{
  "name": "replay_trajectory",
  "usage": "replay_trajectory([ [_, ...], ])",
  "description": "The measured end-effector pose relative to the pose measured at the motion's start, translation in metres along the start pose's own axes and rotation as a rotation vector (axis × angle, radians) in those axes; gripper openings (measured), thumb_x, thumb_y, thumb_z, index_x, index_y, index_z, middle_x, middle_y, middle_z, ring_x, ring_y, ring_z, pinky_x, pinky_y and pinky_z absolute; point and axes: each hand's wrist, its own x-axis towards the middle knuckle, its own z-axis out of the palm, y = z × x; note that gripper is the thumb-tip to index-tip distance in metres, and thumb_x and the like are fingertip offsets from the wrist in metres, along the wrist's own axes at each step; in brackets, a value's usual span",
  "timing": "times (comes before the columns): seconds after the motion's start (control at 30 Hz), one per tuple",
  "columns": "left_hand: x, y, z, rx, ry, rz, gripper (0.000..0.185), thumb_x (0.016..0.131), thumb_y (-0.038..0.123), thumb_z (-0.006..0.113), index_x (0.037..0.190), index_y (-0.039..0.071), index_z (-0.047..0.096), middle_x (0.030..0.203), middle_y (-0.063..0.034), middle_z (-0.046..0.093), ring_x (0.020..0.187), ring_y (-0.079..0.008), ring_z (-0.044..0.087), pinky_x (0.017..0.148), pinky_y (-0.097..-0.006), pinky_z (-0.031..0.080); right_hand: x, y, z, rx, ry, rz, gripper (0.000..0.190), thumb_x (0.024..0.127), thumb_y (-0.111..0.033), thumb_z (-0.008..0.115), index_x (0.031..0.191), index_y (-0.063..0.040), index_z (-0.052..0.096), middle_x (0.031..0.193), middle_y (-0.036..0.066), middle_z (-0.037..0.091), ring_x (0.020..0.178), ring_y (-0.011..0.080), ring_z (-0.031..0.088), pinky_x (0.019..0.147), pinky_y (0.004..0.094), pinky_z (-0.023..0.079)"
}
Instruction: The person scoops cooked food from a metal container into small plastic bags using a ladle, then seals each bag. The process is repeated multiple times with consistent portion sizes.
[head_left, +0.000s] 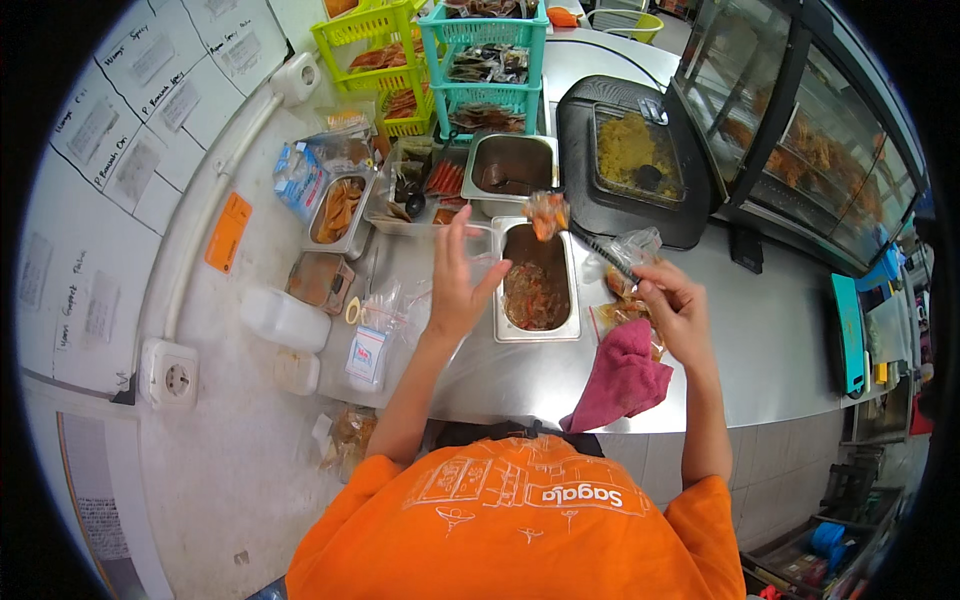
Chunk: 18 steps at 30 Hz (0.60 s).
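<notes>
My right hand (673, 306) grips the dark handle of a spoon (609, 259), whose bowl is heaped with chunky red-orange relish (547, 215). The spoon is raised over the far end of a steel food pan (500, 330) that holds more of the relish. My left hand (460, 281) is raised left of the pan with its fingers apart; it seems to hold nothing. Beneath it lie clear plastic bags (401, 304). A pink cloth (622, 375) and bagged food (626, 307) lie below my right hand.
Behind the pan stands another steel pan (514, 161) with a utensil. Left are a pan of brown pieces (341, 210), plastic tubs (285, 319) and stacked baskets (484, 56). Right are a black appliance (694, 180) bearing yellow food, a phone (746, 250) and a glass display case (810, 135).
</notes>
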Motion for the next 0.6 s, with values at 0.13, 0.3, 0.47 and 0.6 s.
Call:
replay_trajectory([
  [0.13,0.018,0.01,0.027,0.083,0.017,0.099,0.077,0.08,0.033,0.068,0.137,-0.004,0.03,0.105,-0.0154,0.047,0.098,-0.0291,0.048,0.087,-0.0387,0.039,0.009,-0.036,-0.001,-0.154,0.051,-0.095,0.016,0.086,0.001,0.056,0.1,0.003,0.065,0.076,0.002,0.054,0.065,0.007,0.051,0.057,0.0214,0.04],
  [0.3,0.028,0.022,0.042,0.015,0.014,0.017,0.078,0.082,0.036,0.066,0.136,-0.006,0.029,0.105,-0.0163,0.046,0.097,-0.0293,0.048,0.087,-0.0384,0.039,0.011,-0.04,0.011,-0.315,0.109,-0.248,0.02,0.082,0.005,0.058,0.1,0.002,0.065,0.074,0.006,0.053,0.063,0.0127,0.053,0.058,0.0241,0.042],
  [0.47,0.033,0.026,0.046,-0.009,0.022,0.004,0.079,0.083,0.038,0.065,0.135,-0.009,0.029,0.104,-0.0171,0.046,0.097,-0.0297,0.048,0.087,-0.0382,0.039,0.011,-0.032,0.012,-0.442,0.154,-0.336,0.022,0.079,0.006,0.059,0.1,0.001,0.065,0.074,0.01,0.053,0.063,0.0188,0.054,0.058,0.0262,0.043],
  [0.6,0.036,0.027,0.048,-0.029,0.006,-0.002,0.078,0.084,0.037,0.065,0.134,-0.01,0.028,0.104,-0.0176,0.046,0.096,-0.0301,0.048,0.087,-0.0383,0.039,0.01,-0.032,0.011,-0.5,0.172,-0.349,0.025,0.078,0.007,0.058,0.101,-0.001,0.066,0.077,0.01,0.054,0.063,0.0219,0.055,0.058,0.028,0.043],
])
